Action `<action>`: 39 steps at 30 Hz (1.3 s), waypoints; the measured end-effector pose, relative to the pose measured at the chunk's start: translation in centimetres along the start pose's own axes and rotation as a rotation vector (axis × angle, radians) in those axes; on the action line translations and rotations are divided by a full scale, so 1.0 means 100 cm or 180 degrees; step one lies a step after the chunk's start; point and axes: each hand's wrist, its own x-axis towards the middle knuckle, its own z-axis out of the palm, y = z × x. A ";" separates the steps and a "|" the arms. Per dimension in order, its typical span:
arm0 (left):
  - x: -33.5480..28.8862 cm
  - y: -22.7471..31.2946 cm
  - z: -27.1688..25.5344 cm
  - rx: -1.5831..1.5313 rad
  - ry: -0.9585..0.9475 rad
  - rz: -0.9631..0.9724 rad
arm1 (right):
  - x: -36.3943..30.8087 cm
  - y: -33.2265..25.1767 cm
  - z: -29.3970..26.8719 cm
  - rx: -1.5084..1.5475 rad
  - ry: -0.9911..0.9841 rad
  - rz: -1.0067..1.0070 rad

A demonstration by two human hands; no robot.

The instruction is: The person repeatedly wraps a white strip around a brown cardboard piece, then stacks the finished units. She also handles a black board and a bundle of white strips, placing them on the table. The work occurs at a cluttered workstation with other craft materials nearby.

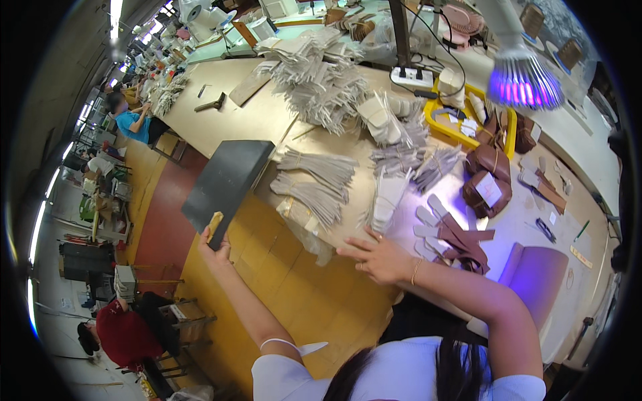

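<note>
At the left, my left hand is closed on the near corner of a dark rectangular slab, tilted beyond the table's left edge. A small yellowish piece lies against the slab by my fingers; I cannot make out what it is. My right hand has its fingers spread at the table's near edge and holds nothing. Just beyond it are bundles of grey-beige strips and a banded stack of pale pieces. To its right lie brown leather straps with pale ends.
A tall heap of pale cut pieces covers the far table. Farther right are a yellow tray, brown wrapped bundles and a brown roll. A lit lamp hangs above. A hammer lies far left; people sit beyond.
</note>
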 end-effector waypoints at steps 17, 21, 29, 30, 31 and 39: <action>-0.366 0.084 -0.091 0.0969 0.0502 0.0604 | 0.033 -0.074 -0.011 0.2776 -0.0453 0.1894; -0.433 0.100 -0.116 0.0958 0.0532 0.0454 | 0.041 -0.127 -0.015 0.4977 -0.1269 0.2106; -0.460 0.090 -0.086 0.1264 -0.0032 0.0522 | -0.026 -0.134 -0.032 0.7741 -0.0579 0.1392; -0.457 0.085 -0.082 0.1202 -0.0161 0.0556 | -0.044 -0.134 -0.057 0.7838 -0.0367 0.1362; -0.438 0.096 -0.089 0.1017 -0.0590 0.0063 | -0.065 -0.130 -0.074 0.7880 -0.0007 0.1211; -0.403 -0.009 0.008 0.0918 -0.2256 -0.1531 | -0.265 -0.169 -0.175 0.6674 0.2995 0.1542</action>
